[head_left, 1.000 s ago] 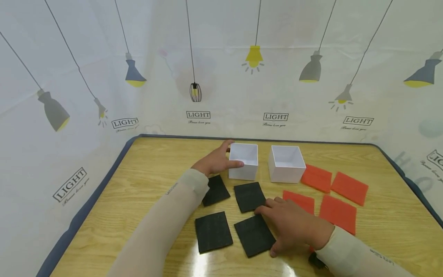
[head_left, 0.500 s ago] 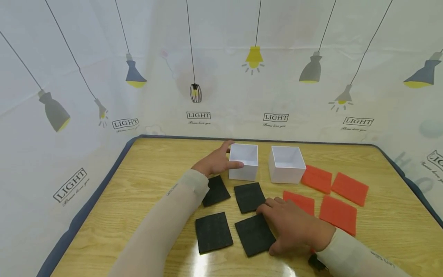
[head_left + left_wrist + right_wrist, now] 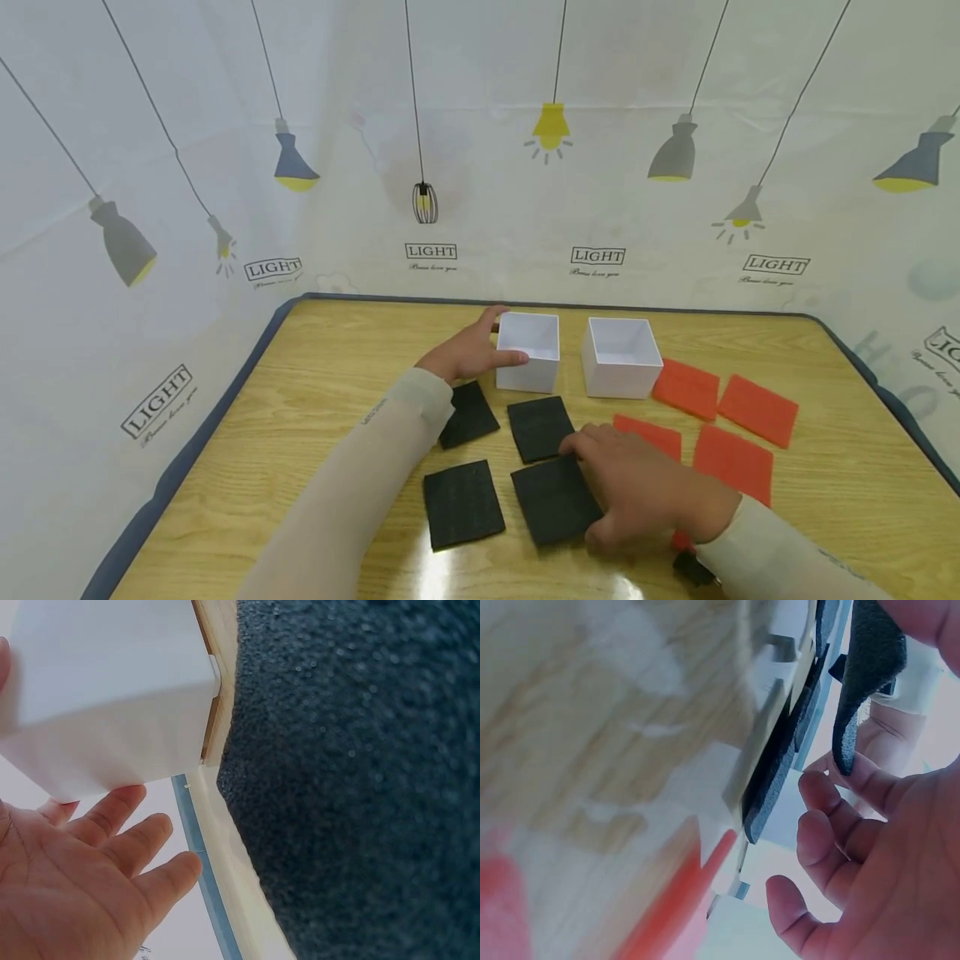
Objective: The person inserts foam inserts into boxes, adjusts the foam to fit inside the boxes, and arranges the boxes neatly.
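Gripping one black square between thumb and fingers, the right hand holds it just above the wood-grain table, near three other black squares and some red squares. The left hand clasps the left white box with thumb and fingertip, its other fingers apart; the right white box stands beside it. Beyond, a pale backdrop shows printed hanging lamps above a dark blue band.

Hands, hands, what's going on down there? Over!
Left hand holding left white box. Right hand pinching raised black square. Another black square flat between it and box; nothing tall seen blocking.
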{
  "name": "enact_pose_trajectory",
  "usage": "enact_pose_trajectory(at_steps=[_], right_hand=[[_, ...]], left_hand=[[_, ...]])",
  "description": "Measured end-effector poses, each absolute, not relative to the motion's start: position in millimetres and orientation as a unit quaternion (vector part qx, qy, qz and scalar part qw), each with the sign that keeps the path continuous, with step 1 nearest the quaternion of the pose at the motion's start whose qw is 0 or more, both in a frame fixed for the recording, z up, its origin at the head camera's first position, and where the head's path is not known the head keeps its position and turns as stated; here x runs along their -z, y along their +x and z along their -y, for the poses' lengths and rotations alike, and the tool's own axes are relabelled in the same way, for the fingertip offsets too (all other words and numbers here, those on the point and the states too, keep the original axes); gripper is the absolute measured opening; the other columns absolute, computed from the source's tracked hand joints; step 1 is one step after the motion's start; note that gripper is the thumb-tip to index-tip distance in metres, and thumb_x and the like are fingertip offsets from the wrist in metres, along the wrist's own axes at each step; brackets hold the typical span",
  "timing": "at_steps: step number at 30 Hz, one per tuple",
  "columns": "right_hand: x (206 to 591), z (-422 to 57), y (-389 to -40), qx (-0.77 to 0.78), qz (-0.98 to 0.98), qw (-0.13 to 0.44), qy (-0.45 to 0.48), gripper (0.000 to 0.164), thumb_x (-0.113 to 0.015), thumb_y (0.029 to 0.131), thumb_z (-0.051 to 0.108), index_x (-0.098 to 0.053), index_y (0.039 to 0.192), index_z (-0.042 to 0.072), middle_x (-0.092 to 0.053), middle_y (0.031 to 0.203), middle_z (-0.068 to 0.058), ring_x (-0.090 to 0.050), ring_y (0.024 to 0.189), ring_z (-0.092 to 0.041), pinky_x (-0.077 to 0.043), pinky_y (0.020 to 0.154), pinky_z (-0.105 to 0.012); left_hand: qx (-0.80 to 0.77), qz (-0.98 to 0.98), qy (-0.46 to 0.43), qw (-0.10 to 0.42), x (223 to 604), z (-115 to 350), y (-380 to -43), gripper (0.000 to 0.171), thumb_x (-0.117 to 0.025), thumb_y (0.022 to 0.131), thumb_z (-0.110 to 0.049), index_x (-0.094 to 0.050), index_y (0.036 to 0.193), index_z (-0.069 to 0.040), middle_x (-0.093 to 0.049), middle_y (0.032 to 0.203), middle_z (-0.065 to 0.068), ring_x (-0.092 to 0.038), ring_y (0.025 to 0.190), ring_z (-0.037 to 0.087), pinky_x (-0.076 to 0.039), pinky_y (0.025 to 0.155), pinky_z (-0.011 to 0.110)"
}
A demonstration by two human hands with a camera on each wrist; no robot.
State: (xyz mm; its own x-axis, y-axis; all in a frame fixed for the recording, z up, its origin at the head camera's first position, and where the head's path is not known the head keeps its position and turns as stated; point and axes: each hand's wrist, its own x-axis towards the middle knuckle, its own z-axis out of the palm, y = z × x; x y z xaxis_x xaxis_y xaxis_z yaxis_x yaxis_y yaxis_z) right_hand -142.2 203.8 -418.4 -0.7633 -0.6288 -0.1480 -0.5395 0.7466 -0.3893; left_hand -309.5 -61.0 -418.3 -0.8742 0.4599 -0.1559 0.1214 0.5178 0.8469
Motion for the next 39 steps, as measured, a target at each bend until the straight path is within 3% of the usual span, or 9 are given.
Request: enact_pose_trajectory(at_steps=[16, 27, 39], right_hand=[[408, -212, -147, 0.189, -0.929, 0.100, -0.303, 0.084, -0.094, 0.067, 0.040, -0.055, 0.136, 0.011, -0.062, 0.126, -0.002, -0.059, 0.111, -0.021, -0.053, 0.096, -0.049], [395, -212, -155, 0.187, -0.937, 0.066, -0.287, 0.081, -0.094, 0.064, 0.040, -0.058, 0.131, 0.011, -0.066, 0.122, 0.001, -0.063, 0.109, -0.023, -0.055, 0.095, -0.047], [377, -213, -163, 0.199, -0.930, 0.027, -0.306, 0.077, -0.094, 0.068, 0.035, -0.057, 0.129, 0.008, -0.063, 0.119, 0.002, -0.059, 0.111, -0.021, -0.055, 0.096, -0.047]], left_hand=[[-0.456, -0.854, 0.163, 0.190, 419, 62, -309, 0.100, -0.081, 0.094, -0.041, -0.016, 0.168, -0.024, -0.038, 0.165, 0.015, -0.053, 0.135, 0.032, -0.039, 0.118, 0.052], [-0.449, -0.856, 0.168, 0.194, 421, 61, -313, 0.103, -0.081, 0.094, -0.042, -0.013, 0.169, -0.026, -0.037, 0.165, 0.014, -0.051, 0.139, 0.033, -0.041, 0.117, 0.052], [-0.447, -0.857, 0.166, 0.192, 422, 62, -313, 0.105, -0.082, 0.092, -0.046, -0.012, 0.169, -0.026, -0.037, 0.166, 0.014, -0.049, 0.142, 0.034, -0.040, 0.118, 0.053]])
